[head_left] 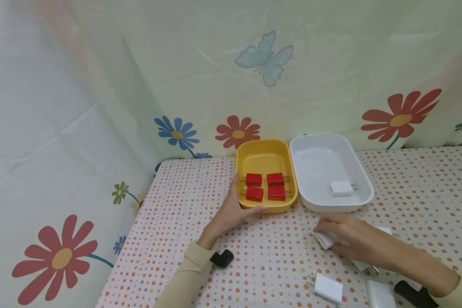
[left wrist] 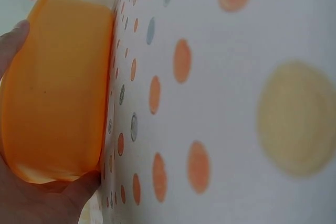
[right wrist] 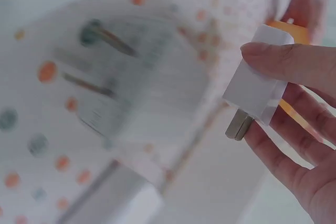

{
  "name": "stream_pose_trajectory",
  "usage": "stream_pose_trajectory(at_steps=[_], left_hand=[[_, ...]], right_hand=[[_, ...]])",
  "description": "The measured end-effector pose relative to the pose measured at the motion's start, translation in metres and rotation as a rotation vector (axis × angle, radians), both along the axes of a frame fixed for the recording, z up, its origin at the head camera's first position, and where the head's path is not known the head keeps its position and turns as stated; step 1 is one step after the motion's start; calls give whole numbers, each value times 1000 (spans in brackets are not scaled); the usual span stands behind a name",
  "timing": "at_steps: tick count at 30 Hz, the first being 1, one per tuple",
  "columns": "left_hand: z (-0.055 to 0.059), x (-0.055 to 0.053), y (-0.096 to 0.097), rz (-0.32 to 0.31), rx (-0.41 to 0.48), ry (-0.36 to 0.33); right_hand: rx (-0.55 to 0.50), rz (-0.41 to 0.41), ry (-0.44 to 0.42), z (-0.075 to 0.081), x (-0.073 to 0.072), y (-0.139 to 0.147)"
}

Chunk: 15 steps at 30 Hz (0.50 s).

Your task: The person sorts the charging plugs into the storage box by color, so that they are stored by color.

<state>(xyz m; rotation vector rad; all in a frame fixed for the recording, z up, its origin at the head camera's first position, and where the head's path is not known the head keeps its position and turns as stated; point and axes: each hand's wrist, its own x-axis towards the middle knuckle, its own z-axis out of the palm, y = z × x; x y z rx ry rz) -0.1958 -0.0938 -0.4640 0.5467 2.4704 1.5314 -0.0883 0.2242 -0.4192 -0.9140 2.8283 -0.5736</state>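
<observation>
My left hand (head_left: 232, 209) grips the near left corner of a yellow tray (head_left: 265, 147), thumb along its front wall and fingers up its left side. Four-sided red plug adapters (head_left: 254, 193), several of them, lie in that tray in two columns. My right hand (head_left: 354, 235) pinches a white charger plug (right wrist: 260, 72) between thumb and fingers, its two flat prongs showing in the right wrist view. It is just in front of a white tray (head_left: 319, 149), which has one white charger plug (head_left: 341, 188) inside, near its right side.
On the dotted tablecloth (head_left: 269, 256) near my right forearm are more white chargers, one with its prongs pointing left (head_left: 328, 288) and another at the front edge (head_left: 380, 295). Others lie partly hidden under my right hand. A flowered curtain (head_left: 200, 77) hangs behind the trays.
</observation>
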Motion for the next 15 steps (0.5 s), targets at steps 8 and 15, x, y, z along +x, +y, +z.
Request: stream_pose_trajectory(at_steps=[8,15], left_hand=[[3,2,-1,6,-10,-18],[2,2,0,16,-20,-23]], right_hand=[[-75,8,192,39,-1,12],[-103,-50,364,67,-29,29]])
